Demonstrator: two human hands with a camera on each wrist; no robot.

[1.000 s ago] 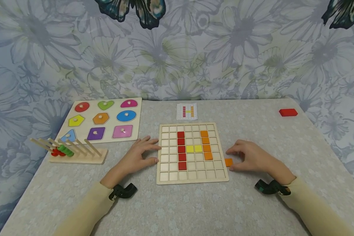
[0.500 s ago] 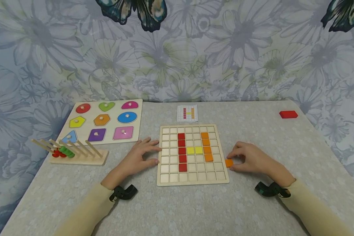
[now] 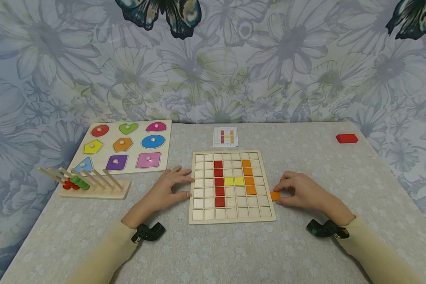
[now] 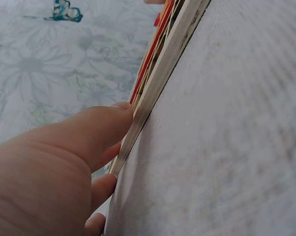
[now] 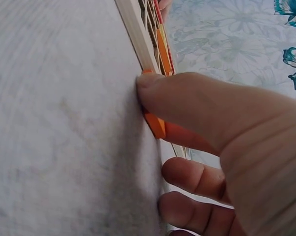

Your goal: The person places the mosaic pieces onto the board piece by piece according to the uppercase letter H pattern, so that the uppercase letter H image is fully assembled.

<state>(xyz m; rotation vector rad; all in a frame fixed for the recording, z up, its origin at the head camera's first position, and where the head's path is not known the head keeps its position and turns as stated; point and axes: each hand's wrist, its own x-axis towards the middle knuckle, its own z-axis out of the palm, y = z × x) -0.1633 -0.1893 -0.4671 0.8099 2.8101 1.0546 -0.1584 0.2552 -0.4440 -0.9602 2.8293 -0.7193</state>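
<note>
A square wooden grid board (image 3: 232,221) lies in the middle of the table. It holds a column of red tiles (image 3: 219,182), two yellow tiles (image 3: 233,181) and a column of orange tiles (image 3: 249,180). My left hand (image 3: 166,188) rests against the board's left side, fingers spread and fingertips at the edge; in the left wrist view the thumb (image 4: 108,123) touches that edge. To the right of the board, my right hand (image 3: 301,190) pinches a loose orange tile (image 3: 275,195) between thumb and index finger. The right wrist view shows this tile (image 5: 156,128) partly hidden behind the thumb.
A pattern card (image 3: 225,137) lies behind the board. At left are a shape puzzle with knobs (image 3: 135,163) and a wooden peg stand (image 3: 99,192) with red and green beads. A red block (image 3: 347,138) sits far right, and a patterned wall rises behind the table.
My right index finger has come down toward the thumb, onto the loose orange tile. The left hand stays at the board's edge. The head view has shifted slightly.
</note>
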